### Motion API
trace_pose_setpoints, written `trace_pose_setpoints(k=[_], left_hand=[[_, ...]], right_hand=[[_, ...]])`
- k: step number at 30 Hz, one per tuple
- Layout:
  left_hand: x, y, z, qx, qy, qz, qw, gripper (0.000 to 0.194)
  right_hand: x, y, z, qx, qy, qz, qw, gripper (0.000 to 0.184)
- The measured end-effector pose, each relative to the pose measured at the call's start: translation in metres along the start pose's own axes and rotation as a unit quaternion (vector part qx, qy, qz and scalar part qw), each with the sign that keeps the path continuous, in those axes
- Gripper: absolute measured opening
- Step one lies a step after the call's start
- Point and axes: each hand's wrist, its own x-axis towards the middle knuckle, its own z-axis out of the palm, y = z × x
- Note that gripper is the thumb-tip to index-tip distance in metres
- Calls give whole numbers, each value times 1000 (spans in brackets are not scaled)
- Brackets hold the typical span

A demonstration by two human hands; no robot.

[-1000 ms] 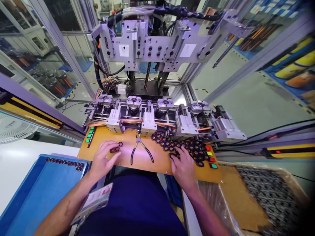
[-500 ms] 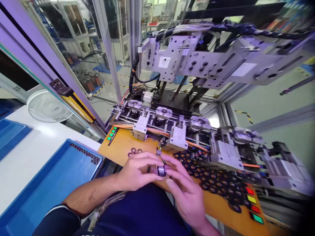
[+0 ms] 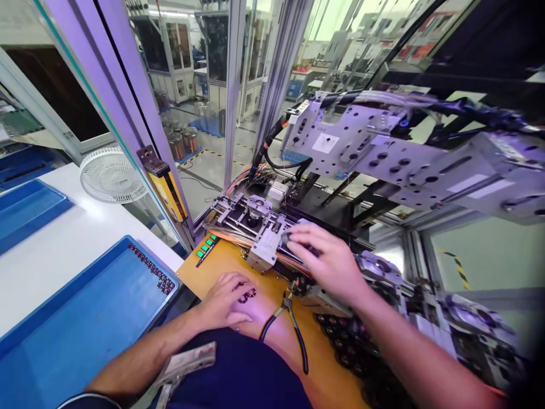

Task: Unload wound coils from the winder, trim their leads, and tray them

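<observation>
- Gripping a small dark part, the right hand is just beside the metal fixture.
- Left hand at dark rings; whether gripping, I cannot tell.

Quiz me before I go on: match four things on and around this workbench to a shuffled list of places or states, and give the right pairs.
1. Left hand
2. Right hand
3. Pliers
4. Green buttons

A. Lying with handles spread
B. In a row near the left end of the orange board
C. At some small rings
D. Holding a small dark part over the machine

Right pairs: 1-C; 2-D; 3-A; 4-B
</observation>
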Motion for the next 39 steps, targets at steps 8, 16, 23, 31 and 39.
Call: trace_pose_setpoints(k=[8, 16, 23, 31, 39], left_hand=[[0, -39, 44, 27, -63, 30, 997, 61], [-5, -42, 36, -5, 9, 20, 1000, 71], [-24, -42, 22, -5, 102, -46, 994, 66], [-26, -45, 27, -5, 140, -61, 988, 59], [-24, -38, 21, 15, 174, -69, 982, 47]], right_hand=[[102, 82, 54, -79, -54, -60, 994, 10], [98, 102, 70, -116, -97, -64, 986, 12], [107, 97, 70, -172, -133, -44, 975, 19], [104, 88, 60, -223, -183, -65, 955, 26], [80, 83, 52, -218, -142, -110, 959, 41]])
